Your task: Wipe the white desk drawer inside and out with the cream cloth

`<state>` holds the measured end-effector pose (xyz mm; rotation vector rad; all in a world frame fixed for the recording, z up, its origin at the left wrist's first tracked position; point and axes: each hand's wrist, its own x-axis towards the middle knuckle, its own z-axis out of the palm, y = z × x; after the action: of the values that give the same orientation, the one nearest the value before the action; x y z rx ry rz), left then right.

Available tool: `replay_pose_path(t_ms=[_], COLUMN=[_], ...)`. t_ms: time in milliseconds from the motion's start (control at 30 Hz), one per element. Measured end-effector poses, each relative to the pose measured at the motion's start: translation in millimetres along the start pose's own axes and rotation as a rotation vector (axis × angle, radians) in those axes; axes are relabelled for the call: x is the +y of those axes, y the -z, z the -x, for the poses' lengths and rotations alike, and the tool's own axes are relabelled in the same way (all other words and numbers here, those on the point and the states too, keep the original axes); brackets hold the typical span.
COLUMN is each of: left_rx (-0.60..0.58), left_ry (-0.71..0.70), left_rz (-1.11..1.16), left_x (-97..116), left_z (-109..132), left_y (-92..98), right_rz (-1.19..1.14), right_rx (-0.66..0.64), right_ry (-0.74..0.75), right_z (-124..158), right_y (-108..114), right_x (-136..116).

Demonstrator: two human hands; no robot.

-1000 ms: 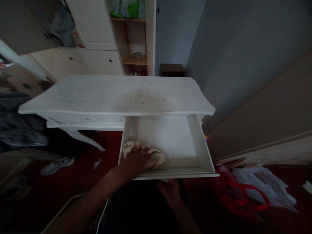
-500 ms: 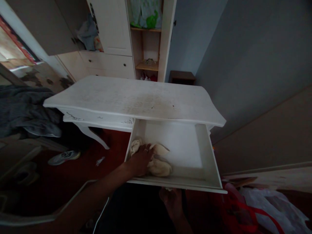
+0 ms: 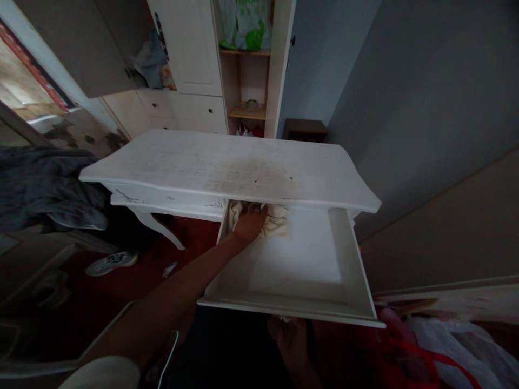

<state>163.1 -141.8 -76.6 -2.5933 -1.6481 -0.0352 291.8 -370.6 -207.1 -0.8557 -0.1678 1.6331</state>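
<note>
My left hand (image 3: 250, 222) reaches into the pulled-out drawer (image 3: 300, 256) of a white desk (image 3: 194, 159). Its fingers press a crumpled cream cloth (image 3: 276, 220) against the drawer bottom, at the back left corner. Part of the cloth is hidden under the hand. Below the middle of the drawer front, my right hand (image 3: 288, 340) has its fingers curled around a small pale handle (image 3: 285, 319), mostly covered and dim.
Behind the desk stands a white wardrobe (image 3: 194, 65) with open doors. Dark grey clothing (image 3: 44, 183) hangs at the left. A shoe (image 3: 112, 263) lies on the red floor. Plastic bags (image 3: 450, 346) sit at the lower right. A white cable (image 3: 169, 356) runs near my left arm.
My left hand has slid the cloth from the front left of the drawer to its back left corner. The right hand stays at the drawer front.
</note>
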Motion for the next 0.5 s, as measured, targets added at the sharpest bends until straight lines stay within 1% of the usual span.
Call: replay_pose_path(t_ms=[100,200,300,433,500], left_rx=[0.025,0.03,0.051,0.088,0.122], left_ry=[-0.003,-0.036,-0.053,-0.046,-0.077], left_rz=[0.009,0.028,0.055,0.122,0.163], left_x=[6,19,36,62,76], left_z=[-13,-21,-32,-45,-51], left_y=[0.1,-3.8,-9.1,-15.0,-17.2], right_rz=[0.007,-0.007,-0.002,0.018,0.011], right_rx=[0.015,0.03,0.041,0.054,0.057], right_ry=[0.016,0.013,0.006,0.006,0.004], right_z=[-2,-4,-4,-4,-4], right_y=[3,7,10,8,6], right_x=[3,5,6,5,5])
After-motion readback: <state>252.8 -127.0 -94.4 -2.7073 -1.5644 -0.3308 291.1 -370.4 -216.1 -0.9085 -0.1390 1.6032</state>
